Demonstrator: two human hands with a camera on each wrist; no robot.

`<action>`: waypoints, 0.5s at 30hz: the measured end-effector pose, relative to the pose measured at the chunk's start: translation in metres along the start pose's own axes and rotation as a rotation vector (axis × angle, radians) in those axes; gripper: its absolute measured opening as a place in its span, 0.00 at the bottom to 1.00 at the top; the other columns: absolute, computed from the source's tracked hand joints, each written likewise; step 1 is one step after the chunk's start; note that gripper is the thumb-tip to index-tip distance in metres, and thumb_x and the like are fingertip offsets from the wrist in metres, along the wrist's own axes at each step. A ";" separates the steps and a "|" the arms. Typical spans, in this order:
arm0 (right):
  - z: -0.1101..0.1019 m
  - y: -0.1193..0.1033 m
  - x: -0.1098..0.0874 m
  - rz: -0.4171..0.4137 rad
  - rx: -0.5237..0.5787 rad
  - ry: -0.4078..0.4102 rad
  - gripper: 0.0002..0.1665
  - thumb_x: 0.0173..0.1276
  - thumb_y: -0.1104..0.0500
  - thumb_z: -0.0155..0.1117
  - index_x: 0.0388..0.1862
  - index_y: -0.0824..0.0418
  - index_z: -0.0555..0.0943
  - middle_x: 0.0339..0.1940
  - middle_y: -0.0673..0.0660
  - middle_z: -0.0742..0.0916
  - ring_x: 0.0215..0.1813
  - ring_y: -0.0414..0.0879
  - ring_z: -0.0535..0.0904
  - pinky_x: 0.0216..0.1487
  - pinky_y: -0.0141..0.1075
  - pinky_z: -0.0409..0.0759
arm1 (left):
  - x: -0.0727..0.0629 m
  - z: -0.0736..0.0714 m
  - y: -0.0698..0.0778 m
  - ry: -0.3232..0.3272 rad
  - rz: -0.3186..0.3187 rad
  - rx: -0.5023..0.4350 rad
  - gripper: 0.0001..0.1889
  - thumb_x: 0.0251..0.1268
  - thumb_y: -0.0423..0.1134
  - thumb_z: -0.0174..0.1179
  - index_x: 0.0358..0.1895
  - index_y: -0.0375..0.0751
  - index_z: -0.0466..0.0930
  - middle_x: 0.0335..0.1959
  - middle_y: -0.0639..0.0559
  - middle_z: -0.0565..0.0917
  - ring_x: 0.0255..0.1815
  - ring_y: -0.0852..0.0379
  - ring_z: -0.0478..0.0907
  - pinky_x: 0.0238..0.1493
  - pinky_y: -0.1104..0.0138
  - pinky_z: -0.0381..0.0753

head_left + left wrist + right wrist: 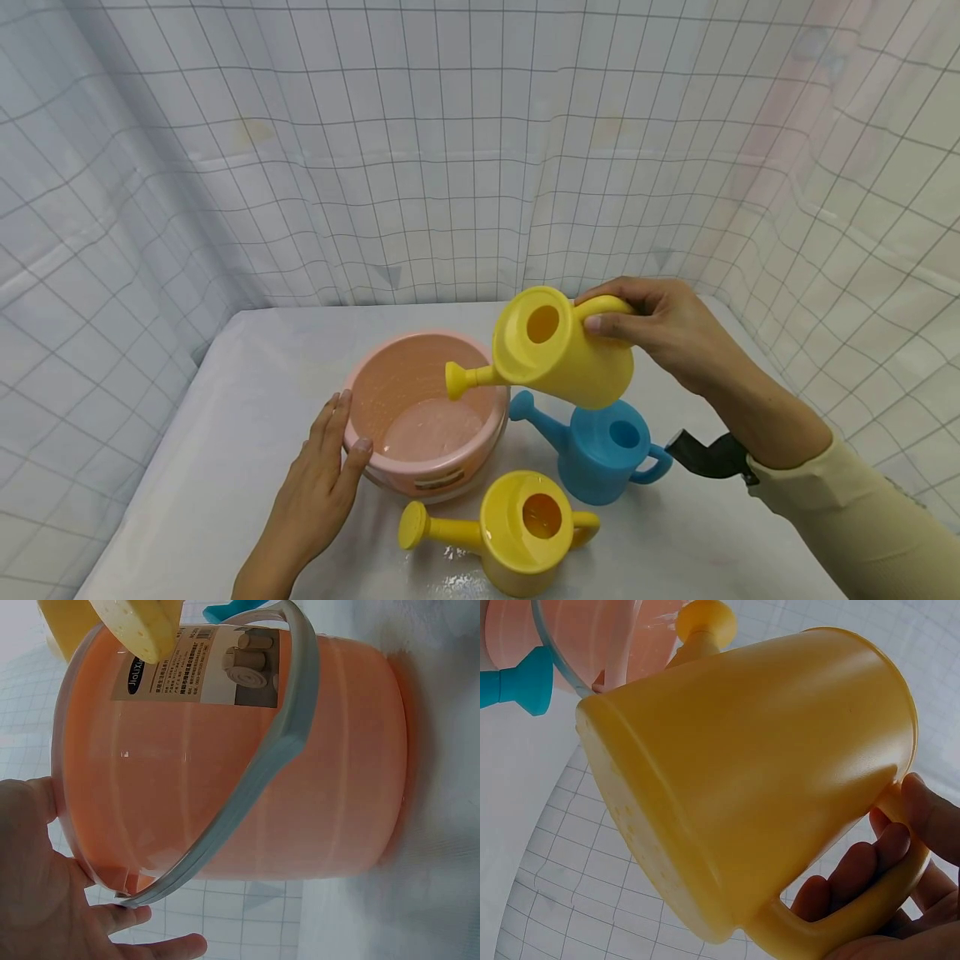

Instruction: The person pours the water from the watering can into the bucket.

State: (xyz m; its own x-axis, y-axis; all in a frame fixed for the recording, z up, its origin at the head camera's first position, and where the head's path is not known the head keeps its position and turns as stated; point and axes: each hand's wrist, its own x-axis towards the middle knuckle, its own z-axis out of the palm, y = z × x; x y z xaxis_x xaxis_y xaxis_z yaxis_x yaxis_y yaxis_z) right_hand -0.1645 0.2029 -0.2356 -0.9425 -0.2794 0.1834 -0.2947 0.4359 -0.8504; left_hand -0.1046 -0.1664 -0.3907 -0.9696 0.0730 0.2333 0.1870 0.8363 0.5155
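My right hand (675,329) grips the handle of a yellow watering can (577,367). The can is lifted and tilted, its spout rose over the right part of a pink bucket (397,383). No water is seen leaving the rose. A little water lies in the bucket. Against the bucket's near left rim rests my left hand (318,483), its fingers fairly straight and the thumb touching the edge. In the left wrist view, the bucket's grey handle (259,776) hangs down its side. The right wrist view shows fingers curled through the can's handle (855,926).
A second yellow watering can (510,537) stands in front of the bucket, spout to the left, with liquid inside. Right of the bucket stands a blue watering can (596,467). The white table (277,358) has wet spots near the front. Checked white curtains (450,167) enclose the table.
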 end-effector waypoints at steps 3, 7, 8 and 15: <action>0.000 0.000 0.000 -0.003 0.003 -0.004 0.18 0.64 0.51 0.65 0.50 0.57 0.82 0.45 0.52 0.86 0.46 0.50 0.79 0.47 0.36 0.82 | 0.000 0.000 0.000 0.001 0.002 -0.001 0.33 0.75 0.52 0.40 0.76 0.60 0.35 0.76 0.41 0.51 0.70 0.34 0.60 0.60 0.34 0.60; 0.000 -0.002 0.000 0.000 -0.001 -0.005 0.18 0.64 0.51 0.65 0.50 0.57 0.82 0.45 0.52 0.86 0.46 0.49 0.79 0.47 0.36 0.81 | 0.000 0.000 0.000 0.002 0.003 0.002 0.33 0.75 0.52 0.40 0.76 0.59 0.35 0.76 0.41 0.52 0.69 0.33 0.60 0.58 0.35 0.62; 0.000 -0.002 0.000 0.002 -0.003 -0.004 0.18 0.64 0.51 0.65 0.50 0.57 0.82 0.45 0.52 0.86 0.46 0.49 0.79 0.47 0.36 0.81 | 0.000 0.000 0.000 0.002 0.004 0.003 0.33 0.75 0.52 0.40 0.76 0.59 0.35 0.75 0.41 0.52 0.69 0.33 0.61 0.58 0.35 0.62; 0.000 -0.003 0.000 0.003 -0.013 -0.005 0.18 0.64 0.51 0.65 0.50 0.57 0.82 0.45 0.52 0.86 0.46 0.49 0.79 0.47 0.36 0.81 | 0.000 0.000 0.000 -0.001 0.001 0.002 0.33 0.75 0.52 0.40 0.76 0.60 0.35 0.75 0.41 0.51 0.68 0.32 0.61 0.57 0.35 0.63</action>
State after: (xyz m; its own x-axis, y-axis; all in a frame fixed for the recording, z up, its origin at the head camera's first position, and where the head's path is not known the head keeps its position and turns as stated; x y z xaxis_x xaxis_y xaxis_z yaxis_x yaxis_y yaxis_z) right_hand -0.1639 0.2016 -0.2328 -0.9427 -0.2823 0.1779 -0.2935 0.4478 -0.8446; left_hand -0.1045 -0.1665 -0.3902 -0.9695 0.0745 0.2333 0.1878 0.8375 0.5131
